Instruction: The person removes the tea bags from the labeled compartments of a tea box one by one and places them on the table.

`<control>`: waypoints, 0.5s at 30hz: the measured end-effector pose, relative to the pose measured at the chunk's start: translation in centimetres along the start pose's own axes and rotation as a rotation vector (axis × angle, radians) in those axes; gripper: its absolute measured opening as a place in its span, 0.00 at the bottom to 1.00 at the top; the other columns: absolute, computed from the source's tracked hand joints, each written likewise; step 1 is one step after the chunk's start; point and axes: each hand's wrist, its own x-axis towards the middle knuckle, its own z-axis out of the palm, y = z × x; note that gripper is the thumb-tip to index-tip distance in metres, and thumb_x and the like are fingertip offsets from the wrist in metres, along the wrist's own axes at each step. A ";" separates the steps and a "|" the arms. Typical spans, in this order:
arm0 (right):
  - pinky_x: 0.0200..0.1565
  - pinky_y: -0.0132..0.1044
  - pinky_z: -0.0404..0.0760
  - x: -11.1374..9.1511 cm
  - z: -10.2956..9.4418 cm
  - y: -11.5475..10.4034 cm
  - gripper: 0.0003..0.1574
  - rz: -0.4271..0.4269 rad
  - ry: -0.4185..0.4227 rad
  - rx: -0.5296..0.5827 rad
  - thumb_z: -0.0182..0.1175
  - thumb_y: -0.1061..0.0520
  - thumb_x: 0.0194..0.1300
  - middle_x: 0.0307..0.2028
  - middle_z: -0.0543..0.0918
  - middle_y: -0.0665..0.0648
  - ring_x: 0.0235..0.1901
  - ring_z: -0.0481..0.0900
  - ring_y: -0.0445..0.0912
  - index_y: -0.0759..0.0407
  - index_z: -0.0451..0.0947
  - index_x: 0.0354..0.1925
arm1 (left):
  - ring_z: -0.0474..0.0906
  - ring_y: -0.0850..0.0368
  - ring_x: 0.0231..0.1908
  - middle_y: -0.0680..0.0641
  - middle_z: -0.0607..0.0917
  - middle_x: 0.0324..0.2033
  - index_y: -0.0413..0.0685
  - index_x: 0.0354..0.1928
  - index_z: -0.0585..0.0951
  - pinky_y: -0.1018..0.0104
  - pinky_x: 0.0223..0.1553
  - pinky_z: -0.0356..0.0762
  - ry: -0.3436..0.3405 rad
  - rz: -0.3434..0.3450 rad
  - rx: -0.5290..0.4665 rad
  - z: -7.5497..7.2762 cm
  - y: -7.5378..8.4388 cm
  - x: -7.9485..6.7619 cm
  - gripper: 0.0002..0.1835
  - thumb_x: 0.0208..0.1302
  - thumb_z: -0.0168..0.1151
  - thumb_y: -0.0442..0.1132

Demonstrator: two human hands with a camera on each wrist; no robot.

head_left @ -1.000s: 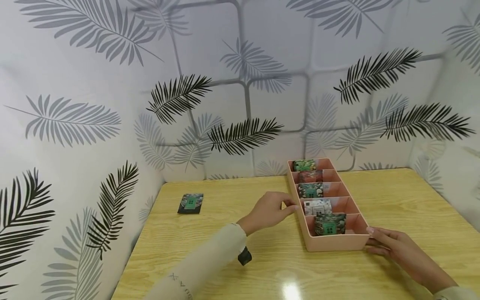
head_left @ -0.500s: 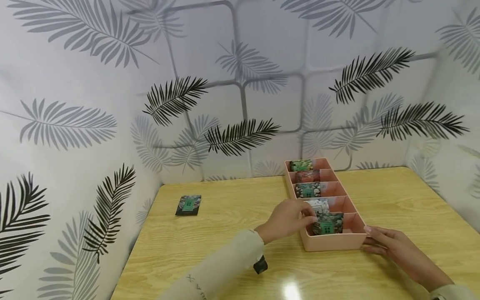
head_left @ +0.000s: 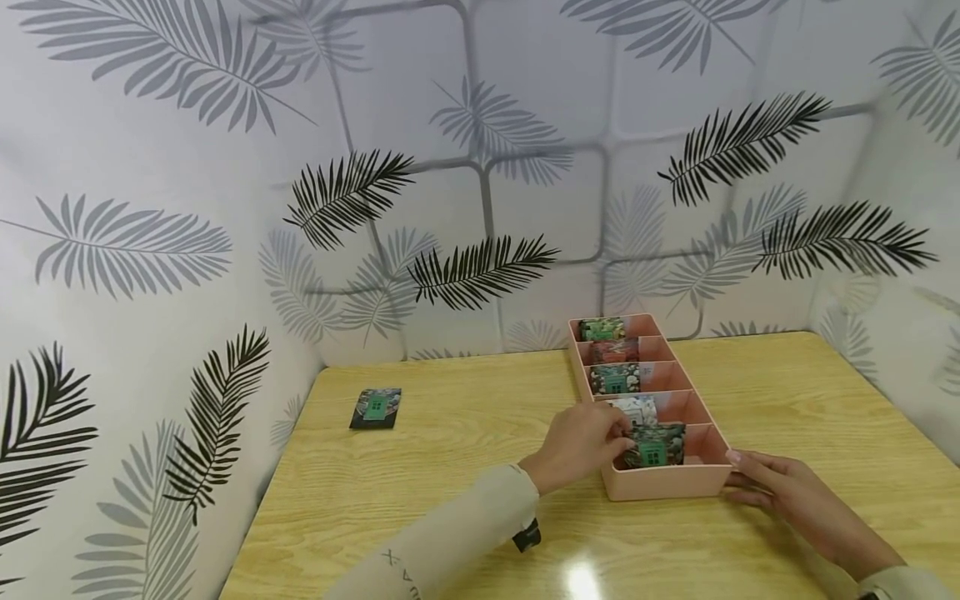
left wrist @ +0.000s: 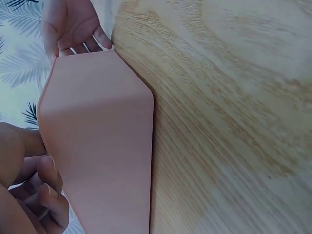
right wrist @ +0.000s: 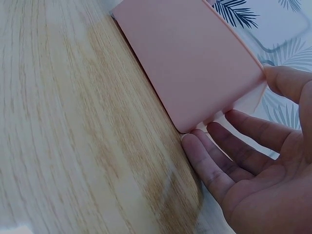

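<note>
A long pink divided box (head_left: 667, 483) stands on the table, with printed sachets along the left of its compartments. My left hand (head_left: 579, 446) reaches over its left wall and pinches the left edge of the dark sachet with a green label (head_left: 654, 447) in the front compartment. In the left wrist view my left fingers (left wrist: 48, 195) curl by the rim; the sachet is hidden there. My right hand (head_left: 798, 504) grips the box's front right corner, thumb at the rim and fingers (right wrist: 243, 151) against the side. Behind lie a white sachet (head_left: 637, 408) and another dark sachet (head_left: 615, 380).
One dark sachet with a green label (head_left: 377, 408) lies alone on the wooden table (head_left: 450, 417), far left. A red sachet (head_left: 613, 350) and a green sachet (head_left: 602, 328) sit in the box's rear compartments. A leaf-patterned wall (head_left: 525, 208) borders the table's back edge.
My left hand has moved right, from outside the box's left wall to the front compartment's sachet. My right hand keeps its place at the corner. The view has shifted slightly.
</note>
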 end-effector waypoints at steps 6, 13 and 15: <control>0.55 0.38 0.81 0.0 0.0 -0.1 0.39 -0.007 -0.005 0.009 0.45 0.47 0.85 0.57 0.81 0.51 0.52 0.85 0.41 0.83 0.59 0.71 | 0.70 0.76 0.26 0.64 0.81 0.28 0.59 0.40 0.89 0.80 0.23 0.67 -0.018 -0.003 0.024 0.0 0.1 0.0 0.07 0.69 0.69 0.51; 0.55 0.40 0.81 0.0 0.1 -0.1 0.42 -0.004 0.013 -0.007 0.45 0.46 0.85 0.59 0.79 0.54 0.52 0.84 0.40 0.84 0.55 0.72 | 0.69 0.78 0.22 0.66 0.79 0.25 0.60 0.35 0.85 0.81 0.23 0.67 -0.017 0.024 -0.004 0.1 0.1 0.0 0.07 0.69 0.70 0.51; 0.55 0.40 0.81 0.0 0.1 0.0 0.42 0.005 0.017 -0.016 0.45 0.46 0.85 0.60 0.78 0.57 0.52 0.84 0.40 0.84 0.54 0.72 | 0.69 0.78 0.20 0.67 0.79 0.23 0.60 0.35 0.84 0.81 0.23 0.67 -0.028 0.032 -0.032 0.1 0.2 0.1 0.07 0.69 0.69 0.50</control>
